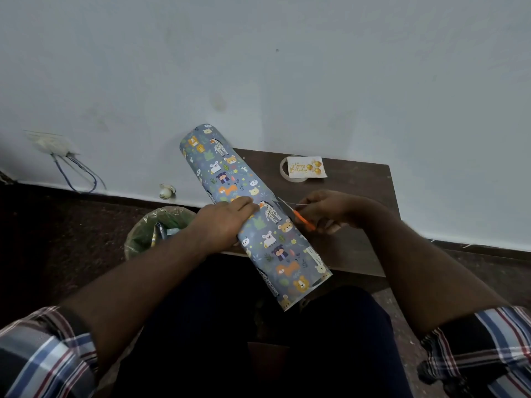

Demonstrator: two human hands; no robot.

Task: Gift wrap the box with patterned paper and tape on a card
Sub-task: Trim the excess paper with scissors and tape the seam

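Observation:
A long curl of grey-blue wrapping paper (244,202) printed with cartoon animals lies diagonally across the small dark wooden table (353,196), folded over what is under it; no box is visible. My left hand (227,219) presses flat on the middle of the paper. Just right of the paper, my right hand (327,211) grips orange-handled scissors (301,218) with the blades pointing up-left toward the paper's edge. A "Happy Birthday" card (306,167) lies on top of a roll of clear tape (284,170) at the table's far side.
A bin (149,231) lined with a green bag stands on the floor left of the table. A white wall rises behind, with a socket and hanging wires (71,170) at the left. My knees are under the table's near edge.

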